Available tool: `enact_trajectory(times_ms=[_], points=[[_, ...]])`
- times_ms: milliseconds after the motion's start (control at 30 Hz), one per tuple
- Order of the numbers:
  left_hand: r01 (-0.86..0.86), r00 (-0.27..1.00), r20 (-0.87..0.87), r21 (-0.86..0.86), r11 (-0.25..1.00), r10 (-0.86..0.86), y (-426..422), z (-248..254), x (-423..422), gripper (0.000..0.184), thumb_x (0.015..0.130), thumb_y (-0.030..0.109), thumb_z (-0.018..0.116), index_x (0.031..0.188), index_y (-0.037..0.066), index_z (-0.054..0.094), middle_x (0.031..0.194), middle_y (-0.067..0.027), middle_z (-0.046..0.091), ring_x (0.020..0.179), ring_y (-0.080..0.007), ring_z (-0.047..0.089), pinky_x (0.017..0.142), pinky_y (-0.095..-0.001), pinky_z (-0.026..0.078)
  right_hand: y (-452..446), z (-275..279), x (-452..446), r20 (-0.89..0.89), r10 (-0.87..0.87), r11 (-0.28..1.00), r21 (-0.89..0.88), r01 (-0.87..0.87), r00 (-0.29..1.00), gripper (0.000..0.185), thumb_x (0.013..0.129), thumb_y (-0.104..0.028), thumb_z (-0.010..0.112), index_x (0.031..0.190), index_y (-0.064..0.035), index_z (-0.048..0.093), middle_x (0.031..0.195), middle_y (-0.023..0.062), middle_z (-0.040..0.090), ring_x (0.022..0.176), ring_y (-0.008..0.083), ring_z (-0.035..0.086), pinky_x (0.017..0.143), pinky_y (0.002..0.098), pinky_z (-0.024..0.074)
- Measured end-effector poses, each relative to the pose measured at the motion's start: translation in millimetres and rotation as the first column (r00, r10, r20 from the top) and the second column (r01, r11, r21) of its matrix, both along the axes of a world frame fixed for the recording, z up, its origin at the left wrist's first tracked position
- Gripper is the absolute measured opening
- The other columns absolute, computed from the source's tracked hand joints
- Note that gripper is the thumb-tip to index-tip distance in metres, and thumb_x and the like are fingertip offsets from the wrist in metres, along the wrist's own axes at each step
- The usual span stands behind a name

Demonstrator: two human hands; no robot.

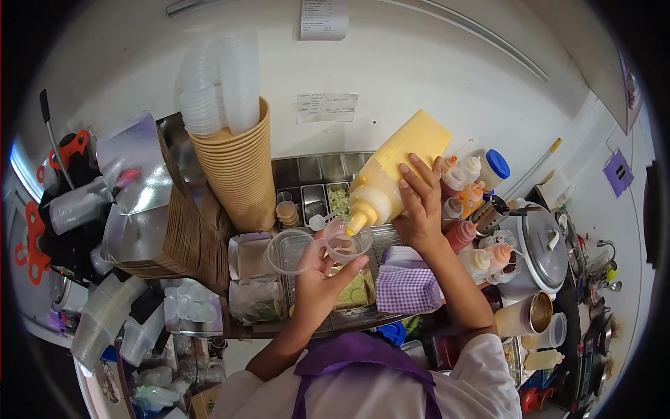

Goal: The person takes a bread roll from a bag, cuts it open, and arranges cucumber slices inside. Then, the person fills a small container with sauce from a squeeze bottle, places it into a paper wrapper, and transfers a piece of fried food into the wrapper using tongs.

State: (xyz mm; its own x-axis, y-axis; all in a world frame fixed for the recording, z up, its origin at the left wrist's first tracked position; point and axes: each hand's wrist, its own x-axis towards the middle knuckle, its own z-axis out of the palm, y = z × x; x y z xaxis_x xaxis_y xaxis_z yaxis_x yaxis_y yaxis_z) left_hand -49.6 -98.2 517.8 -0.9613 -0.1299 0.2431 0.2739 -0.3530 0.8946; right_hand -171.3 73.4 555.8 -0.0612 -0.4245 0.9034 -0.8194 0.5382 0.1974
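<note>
My left hand (319,285) is closed around a small clear plastic sauce cup (349,246), its hinged lid (288,251) hanging open to the left. In my right hand (421,209) is a large squeeze bottle (408,150) full of yellow sauce, tilted downward. The bottle's nozzle points into the cup's mouth; I cannot make out how much sauce the cup holds. Under my left hand, a container with cucumber slices (357,290) shows in part. A purple checked cloth (410,283) lies below my right wrist.
Left of my hands rise stacked brown paper bowls (237,164), clear lids (220,84) and folded cardboard boxes (188,244). Several sauce bottles (460,234) and a lidded pot (541,248) stand at right. Metal compartments (314,199) with chopped greens sit behind.
</note>
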Motion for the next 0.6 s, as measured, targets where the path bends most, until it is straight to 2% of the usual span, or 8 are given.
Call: enact_trajectory(times_ms=[167, 600], points=[[0.015, 0.998, -0.062, -0.003, 1.000, -0.015, -0.5, -5.1, -2.9, 0.057, 0.076, -0.004, 0.073, 0.126, -0.003, 0.045, 0.120, -0.0096, 0.053, 0.110, -0.0170, 0.055, 0.094, -0.0288, 0.047, 2.3, -0.3, -0.9, -0.030, -0.022, 0.999, 0.024, 0.022, 0.999, 0.052, 0.072, 0.008, 0.066, 0.117, -0.0072, 0.045, 0.124, 0.0128, 0.052, 0.119, 0.0386, 0.050, 0.104, 0.0697, 0.0210], [0.115, 0.984, -0.132, -0.021, 0.993, -0.117, 0.6, -3.8, -8.8, 0.058, 0.078, -0.005, 0.071, 0.129, -0.002, 0.044, 0.123, -0.0088, 0.051, 0.111, -0.0163, 0.054, 0.095, -0.0294, 0.047, 10.3, 7.8, -3.3, -0.079, -0.040, 0.998, 0.036, 0.043, 0.996, 0.050, 0.074, 0.008, 0.065, 0.118, -0.0081, 0.045, 0.122, 0.0115, 0.053, 0.118, 0.0365, 0.051, 0.104, 0.0690, 0.0226]])
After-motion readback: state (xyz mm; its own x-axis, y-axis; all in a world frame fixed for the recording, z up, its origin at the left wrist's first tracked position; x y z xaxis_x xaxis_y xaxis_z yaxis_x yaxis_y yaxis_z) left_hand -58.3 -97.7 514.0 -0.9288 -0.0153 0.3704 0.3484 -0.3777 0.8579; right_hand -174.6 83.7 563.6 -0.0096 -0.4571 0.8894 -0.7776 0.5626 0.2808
